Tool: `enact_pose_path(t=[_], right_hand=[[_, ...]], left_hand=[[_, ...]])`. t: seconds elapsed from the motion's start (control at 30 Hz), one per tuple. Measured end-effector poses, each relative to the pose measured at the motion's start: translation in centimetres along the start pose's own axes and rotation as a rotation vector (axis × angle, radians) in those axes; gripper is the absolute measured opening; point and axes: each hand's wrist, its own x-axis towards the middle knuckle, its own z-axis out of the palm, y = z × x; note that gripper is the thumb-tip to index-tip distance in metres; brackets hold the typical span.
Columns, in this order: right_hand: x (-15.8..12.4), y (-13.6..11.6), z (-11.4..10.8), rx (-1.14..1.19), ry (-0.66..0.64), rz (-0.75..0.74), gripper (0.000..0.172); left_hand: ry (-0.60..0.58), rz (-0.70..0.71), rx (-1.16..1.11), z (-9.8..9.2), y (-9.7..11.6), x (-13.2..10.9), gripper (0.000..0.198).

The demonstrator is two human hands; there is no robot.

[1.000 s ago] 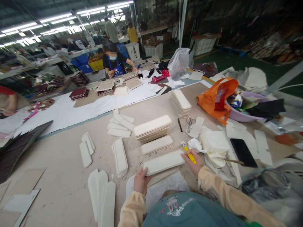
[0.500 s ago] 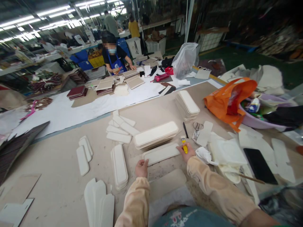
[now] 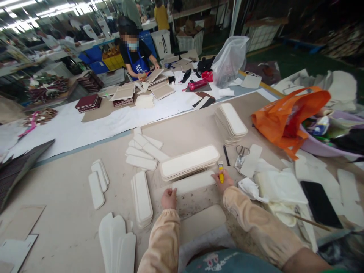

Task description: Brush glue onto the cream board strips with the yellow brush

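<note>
Near the table's front, a long white strip with rounded corners (image 3: 195,183) is held level between my two hands. My left hand (image 3: 168,198) pinches its left end between thumb and fingers. At the other end, my right hand (image 3: 223,181) grips the strip's edge, with a small yellow-handled tool (image 3: 221,173) also kept in the fingers; its exact kind is unclear. Just beyond the strip stands a stack of similar long panels (image 3: 190,161). A beige rounded panel (image 3: 203,223) lies closer to my body, between my forearms.
Small white strips (image 3: 145,151) are fanned out at back left, with another stack (image 3: 142,199) beside my left hand. Scissors (image 3: 242,151), a black pen-like stick (image 3: 226,155), a phone (image 3: 321,203) and an orange bag (image 3: 290,117) lie rightward. A co-worker (image 3: 138,57) works across the table.
The camera view has shifted slightly. The strip's wider beige border, visible around it before, no longer shows clearly. Both hands keep their hold on its ends. Across the table, the co-worker has raised a panel.
</note>
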Motion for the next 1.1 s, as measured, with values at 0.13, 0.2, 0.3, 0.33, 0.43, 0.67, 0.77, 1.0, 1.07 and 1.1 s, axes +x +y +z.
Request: enact_pose_path(t=[0.13,0.2,0.3,0.33,0.43,0.67,0.77,1.0,1.07,1.1], right_hand=[[0.1,-0.6,-0.3,-0.056,-0.031,-0.018,0.034],[0.0,-1.0,-0.7,-0.049,-0.029,-0.043,0.032],[-0.7,-1.3,-2.2,-0.02,-0.017,-0.093,0.034],[-1.1,-1.3,-2.8,-0.016,-0.016,-0.109,0.035],[-2.8,-1.1,-5.2,-0.003,-0.044,-0.168,0.034],[-9.1,-1.0,-11.0,0.063,-0.241,-0.284,0.029],[-11.9,-1.7,-12.2,0.059,-0.327,-0.282,0.026],[-16.4,-2.7,-11.2,0.149,-0.575,-0.082,0.027],[-17.1,-3.2,-10.1,0.176,-0.679,-0.069,0.028],[-17.4,-3.5,-9.5,0.18,-0.721,-0.072,0.029]], left_hand=[[0.013,0.01,0.0,0.0,0.1,0.1,0.028],[0.033,0.02,-0.008,-0.2,-0.1,0.1,0.031],[0.057,0.057,-0.028,-1.4,-1.3,-0.4,0.035],[0.057,0.069,-0.035,-2.0,-1.9,-0.8,0.035],[0.023,0.197,-0.052,-4.4,-4.5,-3.1,0.034],[-0.187,0.481,-0.035,-6.1,-11.8,-10.9,0.063],[-0.221,0.458,-0.063,-5.0,-13.2,-12.1,0.071],[-0.226,0.453,-0.139,-4.9,-12.4,-11.8,0.086],[-0.248,0.478,-0.107,-5.2,-12.3,-11.4,0.088],[-0.263,0.496,-0.083,-5.4,-12.2,-11.2,0.089]])
